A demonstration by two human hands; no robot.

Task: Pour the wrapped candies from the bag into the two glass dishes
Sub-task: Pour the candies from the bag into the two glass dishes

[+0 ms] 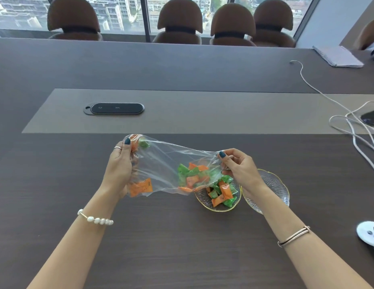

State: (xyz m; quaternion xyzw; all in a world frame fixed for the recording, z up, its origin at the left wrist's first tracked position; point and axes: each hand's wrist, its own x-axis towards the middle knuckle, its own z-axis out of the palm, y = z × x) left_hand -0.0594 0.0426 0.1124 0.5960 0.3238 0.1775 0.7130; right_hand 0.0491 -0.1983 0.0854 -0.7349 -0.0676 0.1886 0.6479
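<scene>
A clear plastic bag (165,161) is stretched sideways above the table between both hands. My left hand (120,170) grips its left end, where a few orange and green candies sit. My right hand (239,166) pinches its right end. Orange and green wrapped candies (193,177) bunch in the bag's lower right, right above the left glass dish (205,202). That gold-rimmed dish holds several candies (222,193). The right glass dish (273,182) stands beside it, partly hidden by my right wrist; no candy shows in its visible part.
A dark oval socket panel (114,109) lies on the grey strip behind the bag. White cables (349,122) and a phone (370,117) are at the right. A white controller (368,233) sits at the right edge, a grey folded cloth (337,56) far right. Brown chairs (180,21) line the far side.
</scene>
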